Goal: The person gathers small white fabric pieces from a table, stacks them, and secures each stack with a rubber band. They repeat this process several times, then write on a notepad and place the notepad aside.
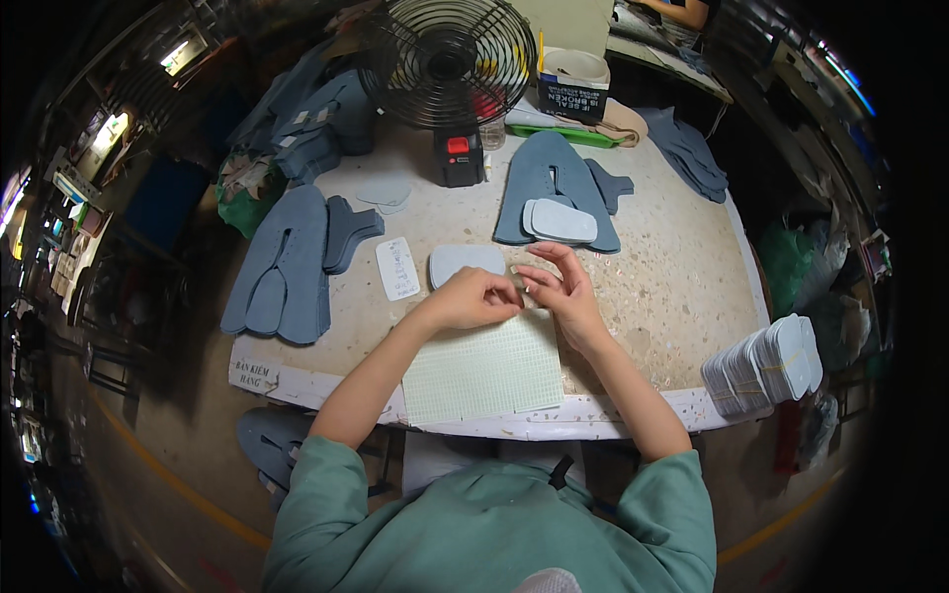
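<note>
A pale green sheet with a fine grid [482,371] lies at the front middle of the table. My left hand [477,299] is closed at its top edge, fingertips bunched together; whatever they pinch is too small to make out. Beside it my right hand [568,299] is raised with bent fingers apart, its fingertips close to the left ones. Nothing I can make out sits in it. Just beyond my left hand is a short stack of light grey rounded pieces [465,262]. A white rounded card with handwriting [398,269] lies to its left.
Stacks of blue-grey shoe-upper pieces [282,267] lie at left; another stack [544,178] at back right bears light grey pieces [560,221]. A black fan [450,64] stands at the back, near a bucket [575,84] and green tray [563,132]. Banded grey pieces [756,366] stand at the right edge.
</note>
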